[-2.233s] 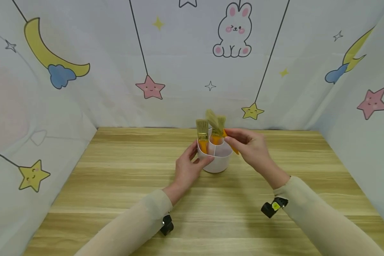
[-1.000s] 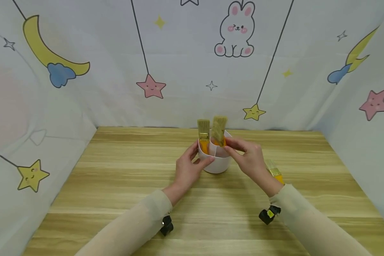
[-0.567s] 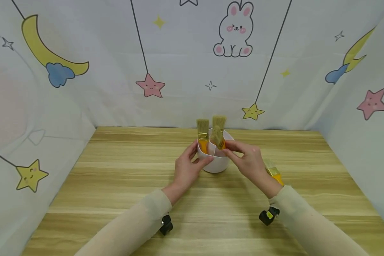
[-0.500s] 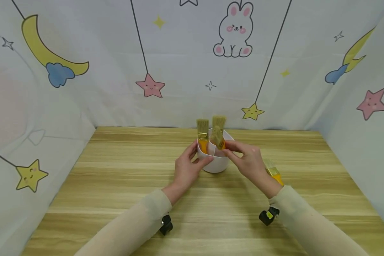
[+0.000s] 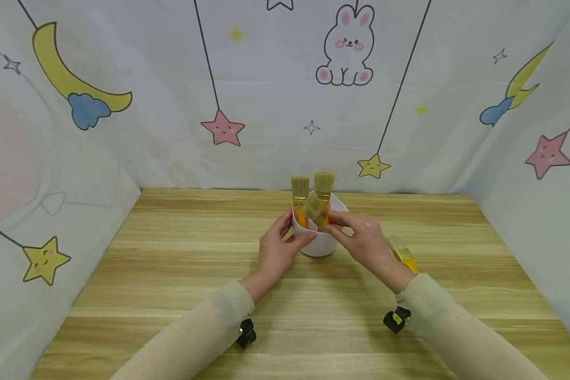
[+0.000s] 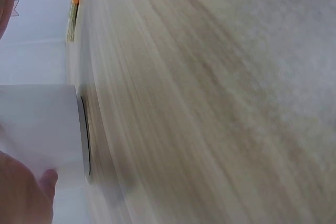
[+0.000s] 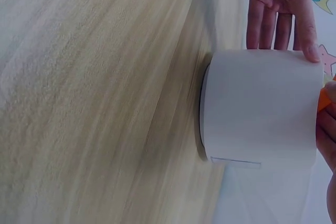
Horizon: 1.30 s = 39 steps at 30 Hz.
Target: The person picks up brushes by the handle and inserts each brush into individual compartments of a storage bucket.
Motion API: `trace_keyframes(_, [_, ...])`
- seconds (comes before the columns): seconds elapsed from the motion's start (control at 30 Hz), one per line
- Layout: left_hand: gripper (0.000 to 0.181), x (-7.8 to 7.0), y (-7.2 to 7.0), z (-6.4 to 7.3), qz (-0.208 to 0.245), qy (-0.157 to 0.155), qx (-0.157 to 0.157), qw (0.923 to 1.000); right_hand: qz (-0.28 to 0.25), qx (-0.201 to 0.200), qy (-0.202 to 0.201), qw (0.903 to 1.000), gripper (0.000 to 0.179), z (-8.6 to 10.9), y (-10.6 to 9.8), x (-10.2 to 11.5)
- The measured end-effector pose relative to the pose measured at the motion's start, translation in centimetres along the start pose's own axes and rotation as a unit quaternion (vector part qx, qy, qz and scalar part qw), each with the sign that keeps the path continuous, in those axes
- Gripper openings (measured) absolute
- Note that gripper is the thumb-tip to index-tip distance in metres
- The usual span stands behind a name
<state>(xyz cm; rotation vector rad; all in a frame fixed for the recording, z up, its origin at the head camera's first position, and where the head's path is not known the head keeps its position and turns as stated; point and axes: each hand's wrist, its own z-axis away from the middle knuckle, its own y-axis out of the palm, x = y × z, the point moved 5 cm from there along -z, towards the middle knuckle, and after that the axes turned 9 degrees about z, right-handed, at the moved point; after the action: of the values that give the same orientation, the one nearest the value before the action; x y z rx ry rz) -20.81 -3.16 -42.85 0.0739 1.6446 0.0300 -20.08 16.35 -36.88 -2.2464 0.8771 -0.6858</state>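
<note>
A white divided cup [image 5: 319, 244] stands on the wooden table, held at its left side by my left hand [image 5: 281, 248], thumb on the front near the rim. Two flat paintbrushes stand in it bristles up: the left paintbrush [image 5: 300, 192] and the back paintbrush [image 5: 324, 183]. My right hand [image 5: 363, 240] pinches a third paintbrush [image 5: 315, 209] by its orange handle over the front of the cup, bristles tilted up-left. In the right wrist view the orange handle [image 7: 324, 99] shows at the rim, between my right fingertips; the lower end is hidden.
Another paintbrush [image 5: 401, 253] lies on the table [image 5: 195, 253] just beyond my right wrist, partly covered by it. A printed curtain [image 5: 275, 95] rises behind the table's back edge and along both sides.
My right hand has lowered the held paintbrush, and its bristles now lean further left over the cup. The lying paintbrush has come into sight beside my right wrist. My left hand keeps its hold.
</note>
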Motion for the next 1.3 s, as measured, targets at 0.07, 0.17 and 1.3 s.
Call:
trace_keyframes(0.07, [0.083,0.1,0.0,0.0,-0.001,-0.002,0.0,1.0,0.008,0.002,-0.009,0.9999,0.031,-0.1,0.0,0.1])
trace_keyframes(0.17, [0.083,0.1,0.0,-0.1,-0.005,-0.001,0.002,1.0,0.022,0.011,-0.027,0.9993,0.027,-0.2,0.1,0.2])
trace_keyframes(1.3, [0.078,0.3,-1.2,-1.8,-0.018,-0.002,0.07,0.9974,0.066,0.047,-0.017,0.9966,0.038,1.1,-4.3,-3.4])
